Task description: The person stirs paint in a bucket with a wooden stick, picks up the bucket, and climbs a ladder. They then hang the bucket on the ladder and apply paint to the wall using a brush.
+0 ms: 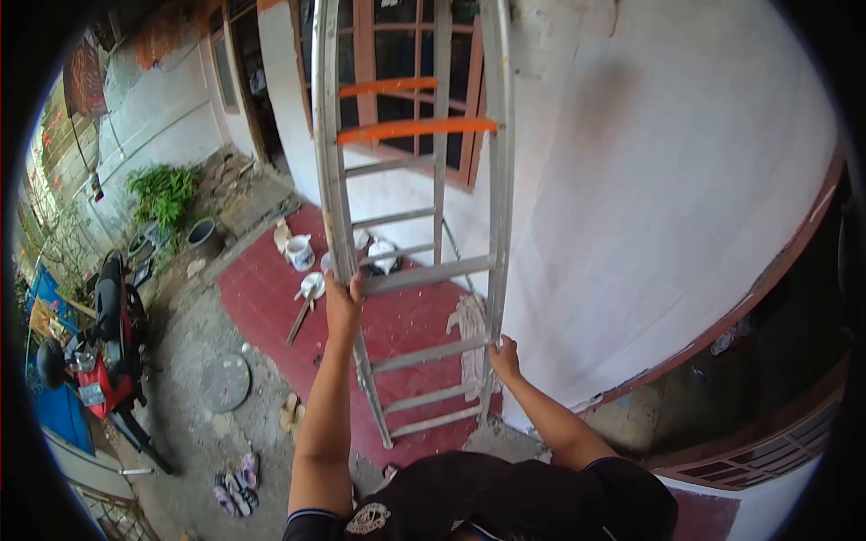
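Observation:
An aluminium stepladder [428, 270] with two orange braces stands upright in front of me on the red tiled floor [262, 293]. My left hand [343, 302] is wrapped round its left rail, at the height of a wide step. Lower down, my right hand [505, 356] grips the right rail. Behind the ladder are a barred window [392, 68] and a white wall [631, 207]. A pale cloth [469, 338] lies on the tiles, partly behind the right rail.
White buckets [299, 253], a plate [312, 286] and a thin stick [299, 322] are on the tiles to the left. Farther left are a red and black motorcycle [108, 361], a round cover [225, 382], sandals [236, 487], a pot [206, 238] and plants [164, 191].

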The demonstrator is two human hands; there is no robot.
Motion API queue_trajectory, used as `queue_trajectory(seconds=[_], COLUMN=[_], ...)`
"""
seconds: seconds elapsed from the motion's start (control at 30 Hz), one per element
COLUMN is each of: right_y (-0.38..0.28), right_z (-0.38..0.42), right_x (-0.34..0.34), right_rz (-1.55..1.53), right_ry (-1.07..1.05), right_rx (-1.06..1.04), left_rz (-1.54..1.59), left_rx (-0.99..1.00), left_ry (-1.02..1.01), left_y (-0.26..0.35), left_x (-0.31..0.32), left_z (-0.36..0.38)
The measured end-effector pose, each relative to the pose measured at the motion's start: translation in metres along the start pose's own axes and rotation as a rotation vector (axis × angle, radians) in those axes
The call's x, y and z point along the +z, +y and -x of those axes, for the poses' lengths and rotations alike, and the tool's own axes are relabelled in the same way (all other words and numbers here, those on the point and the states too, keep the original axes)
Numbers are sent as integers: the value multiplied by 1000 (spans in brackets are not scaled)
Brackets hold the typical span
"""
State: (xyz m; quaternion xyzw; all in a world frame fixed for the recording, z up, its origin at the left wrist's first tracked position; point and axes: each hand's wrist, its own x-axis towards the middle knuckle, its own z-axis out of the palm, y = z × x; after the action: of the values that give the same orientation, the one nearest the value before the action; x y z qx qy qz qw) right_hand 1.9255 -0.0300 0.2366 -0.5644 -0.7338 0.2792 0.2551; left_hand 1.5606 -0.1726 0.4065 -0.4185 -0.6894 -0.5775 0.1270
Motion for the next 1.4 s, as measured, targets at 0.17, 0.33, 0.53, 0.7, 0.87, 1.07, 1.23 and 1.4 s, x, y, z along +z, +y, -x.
queue_trajectory(seconds=[0.17,0.33,0.53,0.7,0.87,1.07,1.23,1.4], right_y=[93,169,257,238,166,69,24,44], right_z=[58,119,152,138,102,89,94,117], right_x=[23,23,31,38,59,96,141,192], right_rz=[55,219,339,275,268,94,288,228], right_ry=[-398,-626,-810,-834,-827,-801,-886,-984], right_rx=[13,131,56,75,35,182,159,400], left_rz=[8,-254,-602,-739,-518,-540,-420,-303], left_rx=[-201,-235,-499,-977,-1649,-1048,-1127,-1156], left_ry=[-264,-236,-871,-1174,-1016,-782,-870,-667], left_y=[12,-65,-220,-201,-174,-320,-393,-499], left_x=[-30,-55,-166,-252,-252,-213,-202,-220], left_z=[28,164,450,567,531,508,346,222])
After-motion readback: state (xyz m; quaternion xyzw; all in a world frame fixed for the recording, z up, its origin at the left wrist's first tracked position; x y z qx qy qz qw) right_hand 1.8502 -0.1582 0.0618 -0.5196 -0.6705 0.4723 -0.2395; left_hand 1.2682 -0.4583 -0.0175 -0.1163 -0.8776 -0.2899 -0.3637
